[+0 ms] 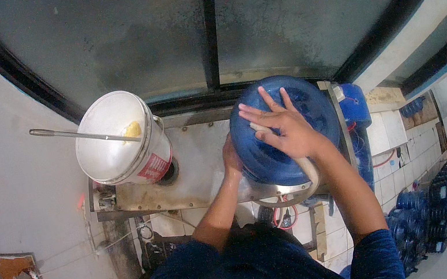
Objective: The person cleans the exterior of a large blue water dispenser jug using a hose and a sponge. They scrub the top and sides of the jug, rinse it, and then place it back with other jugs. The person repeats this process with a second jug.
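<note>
A large blue water jug (309, 99) sits on the right part of a metal counter, its round end facing up. My left hand (232, 154) grips the jug's left side, the fingers partly hidden against it. Over the jug's top lies my right hand (284, 127), its fingers spread. A pale beige hose (309, 171) runs under that palm, held between thumb and hand. The hose's end pokes out by the index finger, and the rest loops down past the counter's front edge.
On the metal counter (199, 169), at left, stands a white lidded bucket (110, 125) with a metal-handled tool (76, 134) and a yellow sponge-like piece (132, 130) on top. Dark-framed glass (149, 40) rises behind. A blue container (353, 104) is right; several blue jugs (422, 213) stand on the floor.
</note>
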`<state>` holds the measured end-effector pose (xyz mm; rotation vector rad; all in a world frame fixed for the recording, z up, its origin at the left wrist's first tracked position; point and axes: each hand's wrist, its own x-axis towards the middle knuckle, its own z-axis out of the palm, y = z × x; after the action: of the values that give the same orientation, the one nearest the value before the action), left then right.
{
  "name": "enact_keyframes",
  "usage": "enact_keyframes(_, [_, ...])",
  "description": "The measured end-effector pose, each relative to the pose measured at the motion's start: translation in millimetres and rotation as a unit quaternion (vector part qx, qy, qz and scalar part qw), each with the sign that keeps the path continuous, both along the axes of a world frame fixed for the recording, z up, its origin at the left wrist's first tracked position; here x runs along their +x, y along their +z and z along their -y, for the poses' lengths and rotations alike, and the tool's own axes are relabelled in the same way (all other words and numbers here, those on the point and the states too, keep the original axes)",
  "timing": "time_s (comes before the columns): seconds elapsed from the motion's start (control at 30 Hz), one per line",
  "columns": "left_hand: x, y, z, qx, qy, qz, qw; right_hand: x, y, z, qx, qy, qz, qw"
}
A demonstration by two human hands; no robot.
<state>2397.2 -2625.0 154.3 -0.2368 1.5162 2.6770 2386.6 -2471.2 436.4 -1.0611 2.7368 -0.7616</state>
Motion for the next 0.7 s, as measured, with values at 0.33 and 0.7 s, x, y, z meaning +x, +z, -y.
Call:
enact_keyframes(0.33, [22.9,202.2,-15.3,0.175,0.105,-0.030,0.978,-10.5,-3.9,-5.8,0.009,-0.019,-0.012,1.000])
enact_keyframes(0.7, [-118.7,183.0,20.6,-0.062,-0.271,-0.333,0.901,-7.8,-5.9,-13.0,-0.023,-0.020,-0.004,1.000])
